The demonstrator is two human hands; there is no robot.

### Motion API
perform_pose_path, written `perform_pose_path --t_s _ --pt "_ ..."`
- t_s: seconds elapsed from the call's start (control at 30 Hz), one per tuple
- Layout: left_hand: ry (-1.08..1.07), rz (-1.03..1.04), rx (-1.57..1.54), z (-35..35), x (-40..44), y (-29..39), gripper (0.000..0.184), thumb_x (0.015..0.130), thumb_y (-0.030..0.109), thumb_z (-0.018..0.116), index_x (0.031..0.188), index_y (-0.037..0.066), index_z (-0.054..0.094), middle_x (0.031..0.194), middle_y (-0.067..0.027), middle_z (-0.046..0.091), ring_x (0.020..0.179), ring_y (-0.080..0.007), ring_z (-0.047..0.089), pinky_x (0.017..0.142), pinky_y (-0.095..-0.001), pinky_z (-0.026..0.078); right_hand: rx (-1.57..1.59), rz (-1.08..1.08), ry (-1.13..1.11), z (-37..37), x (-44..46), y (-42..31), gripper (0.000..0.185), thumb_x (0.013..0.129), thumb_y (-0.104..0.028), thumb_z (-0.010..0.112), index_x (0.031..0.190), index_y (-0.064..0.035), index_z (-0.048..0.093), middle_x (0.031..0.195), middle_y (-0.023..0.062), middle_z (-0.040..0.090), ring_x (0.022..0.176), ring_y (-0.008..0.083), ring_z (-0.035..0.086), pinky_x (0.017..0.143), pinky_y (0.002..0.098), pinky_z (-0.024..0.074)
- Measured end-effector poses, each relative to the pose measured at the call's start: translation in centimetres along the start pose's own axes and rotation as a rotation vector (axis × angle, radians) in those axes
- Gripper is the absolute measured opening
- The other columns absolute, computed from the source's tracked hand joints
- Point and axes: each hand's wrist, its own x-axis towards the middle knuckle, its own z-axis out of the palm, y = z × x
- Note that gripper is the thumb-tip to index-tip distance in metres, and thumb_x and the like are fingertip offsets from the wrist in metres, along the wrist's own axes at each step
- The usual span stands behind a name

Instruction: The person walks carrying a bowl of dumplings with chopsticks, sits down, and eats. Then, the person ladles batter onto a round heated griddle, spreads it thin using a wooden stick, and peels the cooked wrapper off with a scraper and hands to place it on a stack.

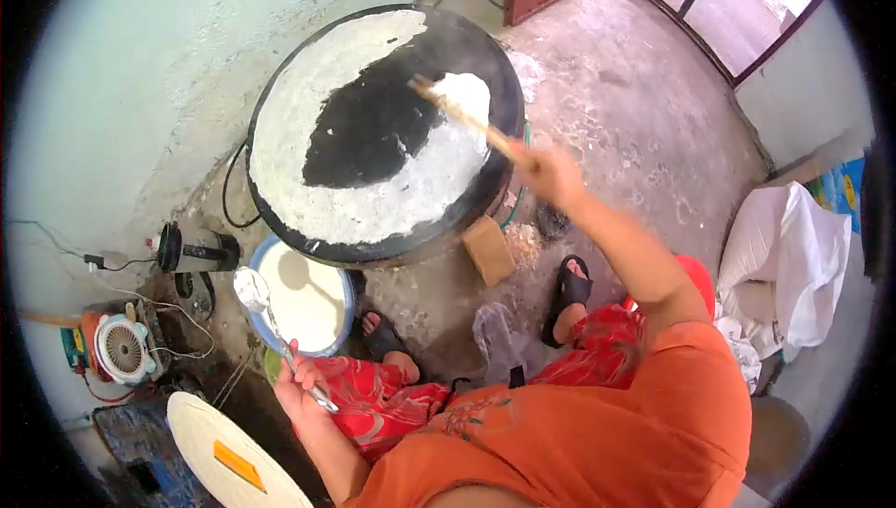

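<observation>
A wooden batter spreader (481, 127) is in my right hand (551, 175), its fingers wrapped round the handle. Its blurred head is over the large round black griddle (373, 125), beside a thick white blob of batter (464, 96). A thin batter layer (289, 149) forms a wide ring on the griddle, bare black in the middle and at the upper right. My left hand (303, 379) is closed round the handle of a metal ladle (250, 290), whose batter-coated bowl is at the left rim of a blue basin (346, 329) of white batter.
A stack of round flatbreads (201, 424) with an orange strip on top lies at lower left. Near the wall are a small blower (123, 349), cables and a dark jug (198, 251). A brick-like block (489, 251) stands by the griddle. White sacks (784, 256) are at right.
</observation>
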Motion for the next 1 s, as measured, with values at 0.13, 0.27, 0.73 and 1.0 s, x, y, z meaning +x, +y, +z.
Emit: perform_pose_path --t_s 0.13,0.27,0.73,1.0 --pt "-0.087 -0.055 0.006 -0.2 1.0 -0.1 0.035 0.092 0.018 0.039 0.119 -0.004 0.043 0.075 -0.0088 0.047 0.054 -0.0141 0.042 0.043 -0.0248 0.034 -0.165 -0.351 -0.139 -2.6 -1.5 5.1 0.046 0.076 -0.017 0.052 0.12 -0.0285 0.053 0.063 0.0087 0.056 0.058 0.0261 0.058 0.056 0.0399 0.0473" --pt "0.037 0.014 0.026 3.1 1.1 -2.2 0.034 0.094 0.021 0.034 0.113 -0.005 0.044 0.069 -0.0063 0.046 0.049 -0.0134 0.042 0.038 -0.0247 0.036 -0.302 -0.186 0.06 -2.1 7.1 8.6 0.045 0.074 -0.015 0.052 0.117 -0.0291 0.055 0.06 0.0094 0.055 0.058 0.0263 0.058 0.055 0.0385 0.0472" --pt "0.055 0.028 0.012 4.2 3.3 -1.7 0.035 0.093 0.021 0.038 0.117 -0.004 0.045 0.074 -0.008 0.048 0.051 -0.0126 0.04 0.04 -0.0244 0.033 -0.364 -0.188 0.152 -0.2 17.5 8.1 0.046 0.073 -0.015 0.054 0.116 -0.0321 0.056 0.062 0.0104 0.057 0.058 0.0267 0.057 0.055 0.0382 0.0468" --pt "0.095 0.032 0.042 5.0 3.4 -1.6 0.035 0.093 0.021 0.039 0.117 -0.003 0.046 0.074 -0.0089 0.05 0.051 -0.0141 0.043 0.039 -0.0257 0.035 -0.217 -0.132 0.023 -2.9 15.1 10.2 0.042 0.076 -0.015 0.051 0.114 -0.0329 0.057 0.068 0.0099 0.057 0.062 0.0273 0.057 0.061 0.0368 0.0475"
